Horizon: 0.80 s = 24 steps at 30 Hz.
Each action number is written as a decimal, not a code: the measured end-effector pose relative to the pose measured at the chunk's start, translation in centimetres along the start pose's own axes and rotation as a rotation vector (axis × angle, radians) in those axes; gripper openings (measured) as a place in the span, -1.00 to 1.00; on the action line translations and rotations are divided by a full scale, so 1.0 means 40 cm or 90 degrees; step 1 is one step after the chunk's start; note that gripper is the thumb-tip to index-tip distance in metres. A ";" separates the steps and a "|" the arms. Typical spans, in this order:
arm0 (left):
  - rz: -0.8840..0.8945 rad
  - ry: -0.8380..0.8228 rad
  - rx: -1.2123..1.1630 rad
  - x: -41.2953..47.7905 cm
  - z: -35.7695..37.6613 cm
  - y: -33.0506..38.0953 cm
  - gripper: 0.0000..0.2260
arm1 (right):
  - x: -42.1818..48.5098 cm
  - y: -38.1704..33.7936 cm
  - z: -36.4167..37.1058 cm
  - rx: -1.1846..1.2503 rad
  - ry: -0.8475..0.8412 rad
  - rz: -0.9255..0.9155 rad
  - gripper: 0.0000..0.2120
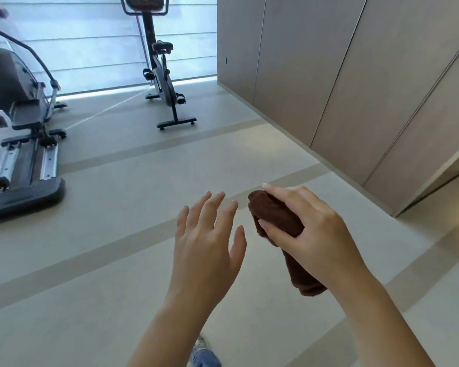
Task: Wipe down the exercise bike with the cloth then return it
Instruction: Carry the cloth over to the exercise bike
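My right hand (313,234) is closed around a rolled dark brown cloth (273,215), whose ends stick out above and below the fingers. Just left of the cloth my left hand (210,234) hovers empty with its fingers spread, not touching it. The exercise bike (162,72) stands upright far ahead by the window, black and grey, with its seat, pedals and floor bars visible; its console is cut off by the top edge.
An elliptical trainer (19,133) fills the left side. Beige wall panels (355,83) run along the right, with an opening at the far right. Pale striped floor (133,186) stretches between me and the bike. My shoe (200,345) shows at the bottom.
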State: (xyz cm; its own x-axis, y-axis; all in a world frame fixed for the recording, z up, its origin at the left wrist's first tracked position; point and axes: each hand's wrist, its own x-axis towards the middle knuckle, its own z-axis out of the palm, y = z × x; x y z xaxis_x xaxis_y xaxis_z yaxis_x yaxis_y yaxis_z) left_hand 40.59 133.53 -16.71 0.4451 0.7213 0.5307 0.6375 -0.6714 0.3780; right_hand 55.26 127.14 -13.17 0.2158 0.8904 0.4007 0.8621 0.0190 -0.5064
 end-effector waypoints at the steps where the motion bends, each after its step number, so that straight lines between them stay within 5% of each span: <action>1: -0.006 0.006 0.001 0.043 0.009 -0.046 -0.71 | 0.060 -0.002 0.031 0.003 -0.006 -0.005 -0.55; 13: -0.065 0.042 0.028 0.518 0.073 -0.476 -0.70 | 0.693 -0.012 0.328 0.097 -0.058 -0.039 -0.62; 24: -0.003 0.068 0.084 0.999 0.276 -0.764 -0.69 | 1.234 0.169 0.545 0.142 -0.019 -0.040 -0.59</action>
State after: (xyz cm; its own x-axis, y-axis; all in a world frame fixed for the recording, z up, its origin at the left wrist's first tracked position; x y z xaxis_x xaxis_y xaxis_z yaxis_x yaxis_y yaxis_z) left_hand 45.82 184.76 -15.42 0.3771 0.6973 0.6096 0.7197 -0.6349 0.2810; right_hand 61.74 181.12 -13.45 0.1484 0.8974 0.4156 0.7495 0.1721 -0.6392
